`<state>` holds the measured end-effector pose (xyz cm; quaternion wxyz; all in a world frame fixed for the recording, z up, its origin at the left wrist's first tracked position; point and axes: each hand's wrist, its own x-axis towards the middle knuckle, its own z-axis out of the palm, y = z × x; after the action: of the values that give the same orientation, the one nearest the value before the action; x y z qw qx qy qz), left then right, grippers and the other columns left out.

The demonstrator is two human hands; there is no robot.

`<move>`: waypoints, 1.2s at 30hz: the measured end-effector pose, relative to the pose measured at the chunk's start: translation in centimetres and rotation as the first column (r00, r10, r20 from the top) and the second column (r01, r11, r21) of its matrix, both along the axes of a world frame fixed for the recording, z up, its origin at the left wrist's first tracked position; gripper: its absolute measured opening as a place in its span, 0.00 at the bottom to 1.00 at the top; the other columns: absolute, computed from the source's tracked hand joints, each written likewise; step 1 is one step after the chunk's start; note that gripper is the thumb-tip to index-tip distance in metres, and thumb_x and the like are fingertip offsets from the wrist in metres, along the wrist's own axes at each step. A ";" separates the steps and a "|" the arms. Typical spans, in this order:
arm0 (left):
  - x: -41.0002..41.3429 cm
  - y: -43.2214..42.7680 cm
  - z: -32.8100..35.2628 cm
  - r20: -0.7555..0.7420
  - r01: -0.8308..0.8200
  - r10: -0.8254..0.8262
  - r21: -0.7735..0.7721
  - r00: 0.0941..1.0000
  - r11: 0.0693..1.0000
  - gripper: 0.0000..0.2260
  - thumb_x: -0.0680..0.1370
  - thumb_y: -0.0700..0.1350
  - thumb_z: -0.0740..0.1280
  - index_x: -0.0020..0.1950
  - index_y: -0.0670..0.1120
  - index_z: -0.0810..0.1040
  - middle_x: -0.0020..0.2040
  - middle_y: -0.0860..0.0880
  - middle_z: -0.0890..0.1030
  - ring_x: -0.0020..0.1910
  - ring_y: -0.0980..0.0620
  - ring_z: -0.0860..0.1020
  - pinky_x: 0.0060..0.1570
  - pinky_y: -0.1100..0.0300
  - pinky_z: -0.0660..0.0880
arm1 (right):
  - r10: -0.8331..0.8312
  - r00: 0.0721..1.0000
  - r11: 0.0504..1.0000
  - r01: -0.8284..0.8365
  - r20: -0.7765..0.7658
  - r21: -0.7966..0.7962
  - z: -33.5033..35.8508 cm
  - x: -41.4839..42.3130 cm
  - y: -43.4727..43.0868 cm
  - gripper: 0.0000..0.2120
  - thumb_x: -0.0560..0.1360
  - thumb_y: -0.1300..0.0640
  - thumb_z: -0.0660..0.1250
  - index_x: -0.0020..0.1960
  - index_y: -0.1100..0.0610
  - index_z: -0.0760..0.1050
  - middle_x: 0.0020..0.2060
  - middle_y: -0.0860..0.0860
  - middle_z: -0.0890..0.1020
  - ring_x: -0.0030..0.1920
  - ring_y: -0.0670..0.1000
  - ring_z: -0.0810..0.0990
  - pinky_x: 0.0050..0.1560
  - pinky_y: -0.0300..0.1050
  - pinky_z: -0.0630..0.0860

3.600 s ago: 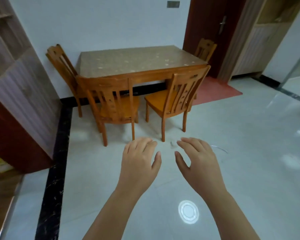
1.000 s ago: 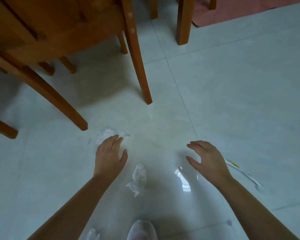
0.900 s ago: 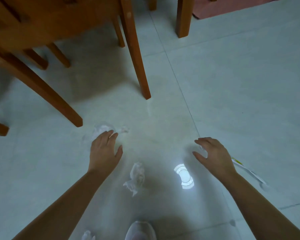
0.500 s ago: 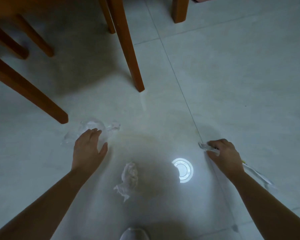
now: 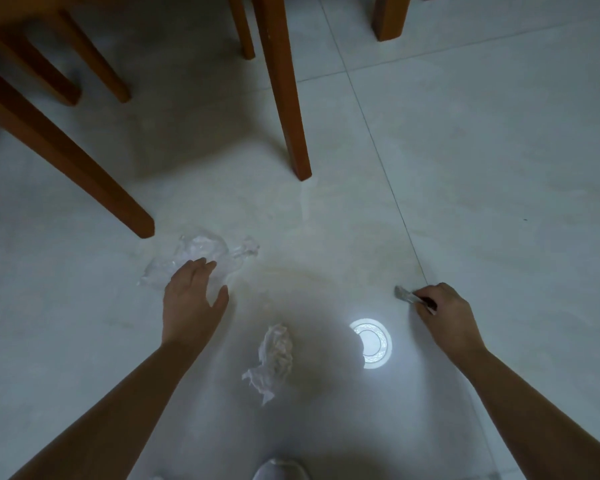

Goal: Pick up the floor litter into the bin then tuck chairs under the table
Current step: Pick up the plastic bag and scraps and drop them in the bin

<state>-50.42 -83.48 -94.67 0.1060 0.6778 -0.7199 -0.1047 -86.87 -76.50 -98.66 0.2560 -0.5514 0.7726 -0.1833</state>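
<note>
Chair legs (image 5: 284,98) at 12 o'clock; left hand (image 5: 191,299) spread over 1 wrapper (image 5: 201,249), right hand (image 5: 445,311) pinching 1 strip (image 5: 405,294), 1 tissue (image 5: 274,358) between.

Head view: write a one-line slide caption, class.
Right hand pinches a wrapper strip, open left hand over crumpled clear plastic, tissue wad on the floor between them.

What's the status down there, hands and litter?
Left hand open over clear plastic wrapper. Right hand pinching flat wrapper strip. Crumpled tissue untouched between them. Chair leg beyond, not blocking.

Bare left hand (image 5: 191,299), bare right hand (image 5: 444,310), pale shoe toe (image 5: 280,471)
</note>
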 end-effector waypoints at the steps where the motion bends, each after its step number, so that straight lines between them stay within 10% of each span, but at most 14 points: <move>1: 0.3 0.0 0.0 0.014 0.003 -0.003 -0.002 1.000 1.000 0.20 0.71 0.40 0.72 0.61 0.37 0.75 0.61 0.36 0.76 0.63 0.37 0.72 0.63 0.42 0.65 | 0.009 1.000 1.000 -0.009 0.018 -0.009 0.5 0.6 -0.5 0.06 0.70 0.70 0.67 0.46 0.65 0.80 0.39 0.57 0.77 0.40 0.57 0.76 0.41 0.42 0.66; 8: 1.9 -0.7 0.0 -0.009 -0.092 0.092 -0.001 0.996 0.996 0.23 0.70 0.42 0.73 0.62 0.37 0.74 0.60 0.36 0.76 0.61 0.36 0.72 0.62 0.42 0.66 | 0.129 0.982 0.990 -0.119 0.138 -0.079 4.3 5.7 -4.4 0.03 0.71 0.66 0.68 0.44 0.61 0.79 0.37 0.52 0.75 0.36 0.50 0.72 0.38 0.26 0.66; 22: 2.3 -2.6 -1.8 0.006 -0.162 0.163 0.149 0.987 0.975 0.23 0.71 0.48 0.70 0.64 0.41 0.72 0.60 0.38 0.76 0.58 0.39 0.73 0.57 0.43 0.72 | 0.275 0.934 0.961 -0.263 0.228 -0.083 7.8 12.4 -8.1 0.05 0.72 0.66 0.66 0.44 0.60 0.79 0.40 0.54 0.76 0.38 0.51 0.73 0.38 0.31 0.66; 36: -1.9 0.3 8.4 -0.378 -0.285 0.330 0.172 0.865 0.943 0.12 0.73 0.40 0.69 0.56 0.41 0.76 0.52 0.45 0.77 0.47 0.52 0.73 0.45 0.67 0.64 | 0.132 0.944 0.990 -0.112 0.301 -0.082 15.0 12.9 -6.8 0.03 0.72 0.66 0.68 0.43 0.60 0.79 0.39 0.55 0.78 0.38 0.54 0.76 0.37 0.31 0.68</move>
<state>-52.29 -83.21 -86.25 0.2292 0.7527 -0.5584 -0.2629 -73.92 -83.30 -83.62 0.3655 -0.5711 0.6817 -0.2749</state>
